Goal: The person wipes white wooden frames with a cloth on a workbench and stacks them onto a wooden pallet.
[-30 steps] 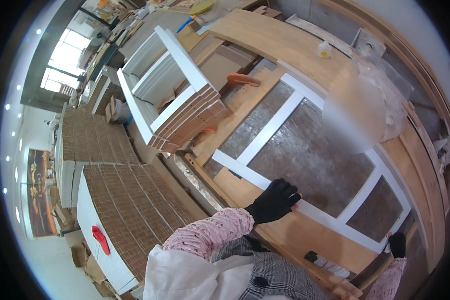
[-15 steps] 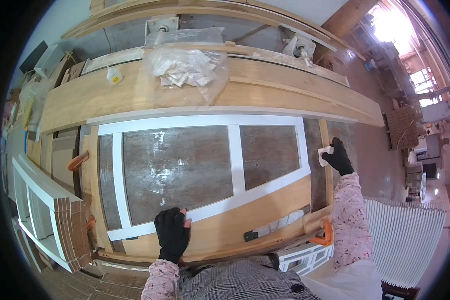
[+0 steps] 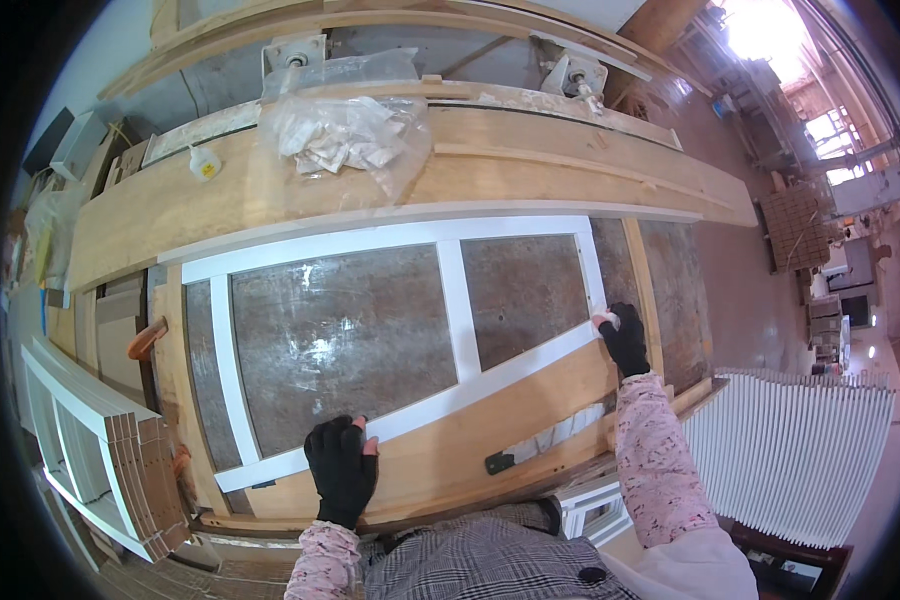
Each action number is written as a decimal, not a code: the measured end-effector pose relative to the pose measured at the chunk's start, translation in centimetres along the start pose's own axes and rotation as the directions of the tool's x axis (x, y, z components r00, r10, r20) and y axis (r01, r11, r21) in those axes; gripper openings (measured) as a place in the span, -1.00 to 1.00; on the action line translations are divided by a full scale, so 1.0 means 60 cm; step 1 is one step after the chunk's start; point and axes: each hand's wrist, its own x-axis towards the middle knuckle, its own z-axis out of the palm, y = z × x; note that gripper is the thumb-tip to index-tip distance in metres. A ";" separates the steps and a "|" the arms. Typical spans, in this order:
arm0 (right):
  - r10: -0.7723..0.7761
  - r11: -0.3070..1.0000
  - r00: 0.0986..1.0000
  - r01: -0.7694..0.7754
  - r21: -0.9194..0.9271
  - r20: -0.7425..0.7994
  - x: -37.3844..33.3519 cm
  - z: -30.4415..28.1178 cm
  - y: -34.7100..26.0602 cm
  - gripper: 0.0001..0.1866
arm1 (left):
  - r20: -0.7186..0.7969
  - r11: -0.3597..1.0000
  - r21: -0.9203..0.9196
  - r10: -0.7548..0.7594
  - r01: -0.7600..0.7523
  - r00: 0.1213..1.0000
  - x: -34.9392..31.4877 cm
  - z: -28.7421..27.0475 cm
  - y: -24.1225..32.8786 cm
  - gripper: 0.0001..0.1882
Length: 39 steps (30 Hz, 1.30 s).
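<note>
A white frame [image 3: 455, 300] with crossbars lies flat on the worn dark tabletop [image 3: 350, 350]. My left hand [image 3: 342, 470], in a black fingerless glove, rests at its slanting near rail, fingers curled over it and thumb beside them. At the frame's right near corner, my right hand [image 3: 625, 342], gloved alike, pinches a small white piece of cloth or wipe [image 3: 606, 318] against the rail. The fingers hide most of that piece. On the pale wooden board [image 3: 420, 465] near me lies a flat, light strip with a black end [image 3: 550, 440].
Beyond the frame, a clear plastic bag of white rags [image 3: 345, 145] and a small white bottle [image 3: 204, 163] lie on a long plank [image 3: 490, 175]. Stacked white frames [image 3: 95, 440] stand at left, upright white slats [image 3: 795, 455] at right. An orange clamp [image 3: 147, 340] juts up at left.
My right hand has moved left and nearer, bringing the white piece from the side strip onto the frame's corner. My left hand stays at the near rail. The view has shifted slightly.
</note>
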 end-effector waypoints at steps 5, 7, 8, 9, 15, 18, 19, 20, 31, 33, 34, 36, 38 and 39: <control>0.162 0.983 0.984 -0.167 0.079 0.071 0.026 0.007 0.014 -0.76 | -0.005 1.000 0.006 -0.008 0.008 1.000 -0.010 0.008 -0.007 -0.64; 0.193 0.976 0.980 -0.196 0.100 0.041 0.037 0.010 0.023 -0.76 | 0.017 0.999 0.020 -0.032 0.031 0.999 -0.010 0.006 -0.008 -0.63; 0.188 0.976 0.982 -0.190 0.106 0.031 0.044 0.003 0.040 -0.76 | 0.007 0.999 0.023 -0.026 0.025 1.000 -0.012 0.007 -0.009 -0.63; 0.163 0.986 0.986 -0.163 0.031 -0.015 0.054 -0.007 0.058 -0.73 | 0.009 1.000 0.013 -0.027 0.027 1.000 -0.017 0.007 -0.010 -0.63; 0.022 0.988 0.991 -0.001 0.158 -0.134 0.223 0.036 -0.034 -0.55 | 0.046 0.996 0.051 -0.080 0.078 0.996 -0.015 0.006 -0.001 -0.65; 0.049 0.998 0.999 -0.048 0.028 -0.009 0.255 0.095 -0.014 -0.55 | 0.061 0.995 0.084 -0.066 0.061 0.996 -0.014 0.020 -0.004 -0.65; 0.036 0.997 0.998 -0.033 0.063 -0.047 0.253 0.101 -0.010 -0.58 | 0.064 0.994 0.093 -0.071 0.065 0.995 -0.014 0.021 -0.002 -0.65; 0.024 0.995 0.996 -0.016 0.096 -0.086 0.253 0.107 -0.006 -0.62 | 0.058 0.993 0.100 -0.076 0.070 0.995 -0.014 0.022 0.000 -0.65; -0.055 0.992 0.986 0.037 -0.119 -0.154 0.256 0.114 0.053 -0.67 | 0.052 0.994 0.066 -0.088 0.085 0.995 -0.003 0.028 0.006 -0.64; -0.043 0.999 0.999 0.043 0.013 0.011 0.264 0.120 -0.019 -0.65 | 0.035 0.988 0.051 -0.145 0.143 0.989 -0.020 0.005 -0.009 -0.63; -0.041 0.995 0.988 0.027 0.093 0.149 0.272 0.111 -0.048 -0.63 | 0.026 0.985 0.069 -0.161 0.159 0.987 -0.021 0.000 -0.011 -0.63; -0.071 0.997 0.992 0.069 -0.022 -0.107 0.279 0.102 0.040 -0.74 | 0.048 0.991 0.030 -0.130 0.129 0.990 -0.009 0.017 -0.003 -0.62; 0.131 0.990 0.984 -0.123 -0.076 0.119 0.290 0.062 0.101 -0.76 | 0.049 0.992 0.022 -0.123 0.122 0.991 -0.002 0.022 -0.009 -0.62; 0.120 0.990 0.986 -0.111 -0.082 0.118 0.300 0.069 0.093 -0.76 | 0.051 0.993 0.007 -0.121 0.121 0.991 0.003 0.024 -0.008 -0.62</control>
